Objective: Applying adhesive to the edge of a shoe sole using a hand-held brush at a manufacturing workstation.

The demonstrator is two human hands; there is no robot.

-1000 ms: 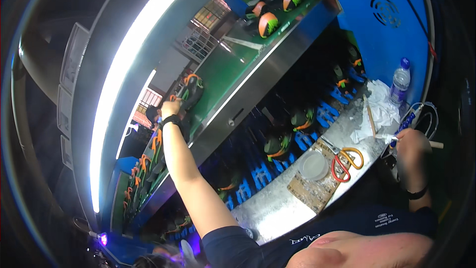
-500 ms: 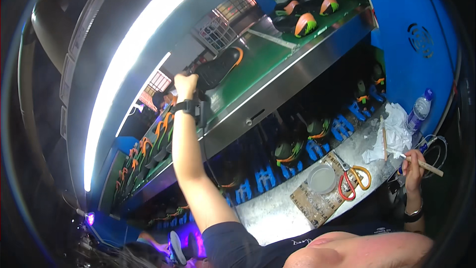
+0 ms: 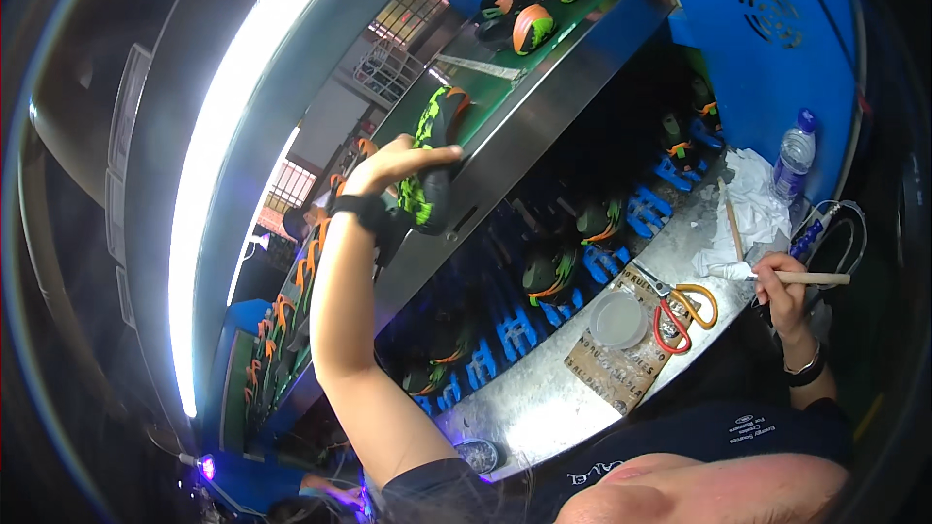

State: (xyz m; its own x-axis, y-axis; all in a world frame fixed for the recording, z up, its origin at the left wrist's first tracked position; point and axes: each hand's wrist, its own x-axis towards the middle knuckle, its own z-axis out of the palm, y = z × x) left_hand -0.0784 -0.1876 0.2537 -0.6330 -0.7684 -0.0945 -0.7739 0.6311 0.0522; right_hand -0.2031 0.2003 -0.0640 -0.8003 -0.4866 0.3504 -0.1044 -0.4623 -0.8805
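Note:
My left hand (image 3: pixel 393 165), at the end of the outstretched left arm, grips a black shoe sole (image 3: pixel 435 192) with bright green patches and a bit of orange at its far end. The sole is tilted up over the metal edge of the green conveyor belt (image 3: pixel 476 121). At the right, my right hand (image 3: pixel 782 299) is closed around a brush (image 3: pixel 820 278) with a pale wooden handle. Its whitish tip points left, beside a crumpled white cloth (image 3: pixel 752 204) on the curved bench (image 3: pixel 524 427).
Scissors (image 3: pixel 680 320) with red and orange handles and a clear round cup (image 3: pixel 618 318) lie on brown cardboard (image 3: pixel 612 383). A plastic bottle (image 3: pixel 796 155) stands by the blue machine wall. Orange-and-green soles (image 3: pixel 533 29) sit farther along the belt. Shoes in blue holders (image 3: pixel 553 272) line the lower rack.
My left hand has lifted the sole off the belt and turned it, so its green-patched face now shows. My right hand still holds the brush, now lying more level. The view has shifted slightly.

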